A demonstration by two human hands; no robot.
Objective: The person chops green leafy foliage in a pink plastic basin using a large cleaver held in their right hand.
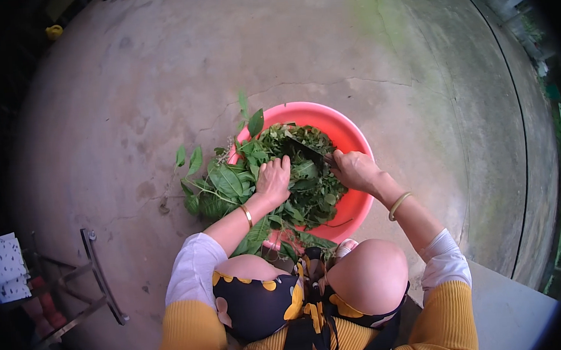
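A round pink plastic basin (350, 126) stands on the floor before my knees. Chopped green leaves (322, 203) fill much of it. My left hand (274, 178) presses down on a bunch of whole leafy stems (227, 181), which spill over the basin's left rim. In my right hand (355, 168) is the handle of a dark, broad-bladed knife (304, 150). Its blade lies among the leaves, just right of my left fingertips, and its lower edge is hidden by the greens.
Cracked concrete floor (271, 44) surrounds the basin. At the left stands a metal-framed stand (95, 276) near some spotted white sheets (5, 267). A yellow object (54, 32) sits at the far upper left. A pale flat slab (504, 301) lies at the lower right.
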